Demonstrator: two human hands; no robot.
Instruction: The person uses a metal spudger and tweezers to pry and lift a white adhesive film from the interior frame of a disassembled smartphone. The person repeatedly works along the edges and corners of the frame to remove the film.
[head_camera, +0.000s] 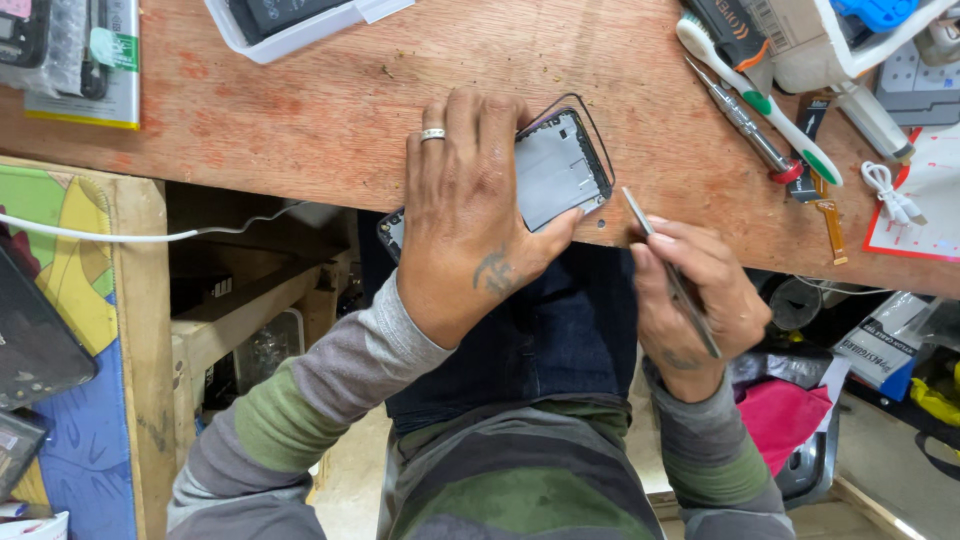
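Pinning opened phone (555, 170) flat at wooden bench (330, 110) edge: left hand (470, 215), fingers spread. Right hand (690, 295) pinched shut on tweezers (665, 265), tip just beside phone's right edge. Step judged: working the frame; steady tip placement needed.

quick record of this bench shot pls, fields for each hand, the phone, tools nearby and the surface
left hand: left hand lies flat over an opened phone frame, ring on one finger
right hand: right hand grips metal tweezers, tip pointing toward the phone's right edge
phone: grey inner face up, at the near edge of the bench
tools nearby: toothbrush and screwdriver to the right
surface: wooden bench
other: white tray at top
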